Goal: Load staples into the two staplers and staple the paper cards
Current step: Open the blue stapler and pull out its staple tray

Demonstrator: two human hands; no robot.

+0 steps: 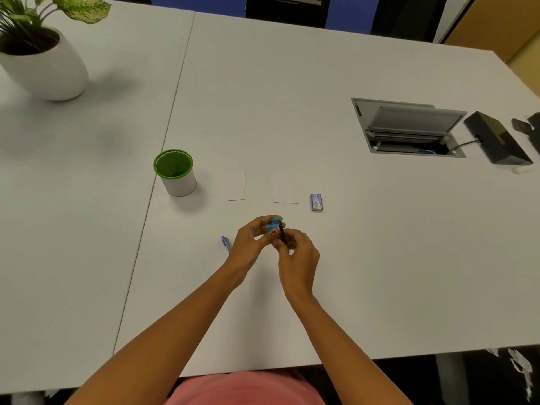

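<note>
Over the middle of a white table (321, 68), not far from its near edge, a person's two hands meet around a small blue stapler (276, 224). The left hand (253, 238) grips it with curled fingers and the right hand (298, 256) pinches its dark part. A second blue stapler (225, 244) lies just left of the left hand. Further in are two white paper cards (233, 187), side by side, with a small purple-blue box of staples (317, 202) to their right and a white cup with a green rim (175, 173) to their left. A white plant pot (46, 71) stands at the far left corner; an open grey cable hatch (409, 127) and a black device (496, 138) are near the right edge.
</note>
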